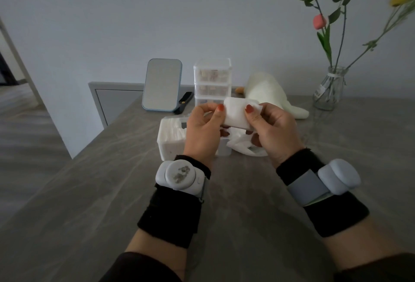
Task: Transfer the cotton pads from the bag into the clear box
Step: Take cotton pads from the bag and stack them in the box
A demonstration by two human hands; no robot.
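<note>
Wristbands (179, 176) wrap both your forearms. Your left hand (202, 131) and right hand (275, 133) each pinch the stack of cotton pads (235, 113) between thumb and fingers, holding it above the table (89, 191). Just below lie the clear box (170, 144), already part-filled with pads, at left, and the crumpled bag (240, 144) beside it under your right hand. Farther back stand a mirror (162, 84), stacked drawers (212, 79) and a vase (330, 90).

Grey marbled table (224, 203) bears a clear box (170, 138), crumpled bag (242, 144) just beside it. Behind stand mirror (162, 84), stacked drawers (212, 81), plush toy (269, 95), glass vase (329, 89).
</note>
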